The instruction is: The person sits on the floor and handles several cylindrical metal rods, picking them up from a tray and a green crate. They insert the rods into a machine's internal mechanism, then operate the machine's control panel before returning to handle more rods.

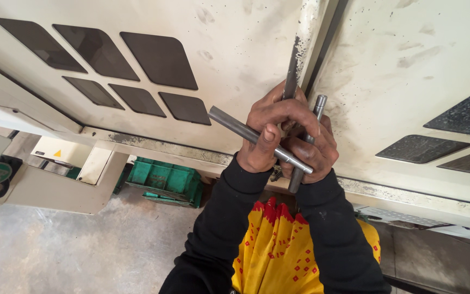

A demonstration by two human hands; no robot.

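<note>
Fingers of our left hand (267, 133) and right hand (314, 149) close around two crossed steel rods (235, 126), held against one cream machine panel (235, 49) with six dark diamond windows (159, 60).

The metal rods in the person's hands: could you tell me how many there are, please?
3, all clasped by both hands: one long rod slanting left to right, one upright rod against the door seam, one short rod beside it. Fingers may hide others.
</note>
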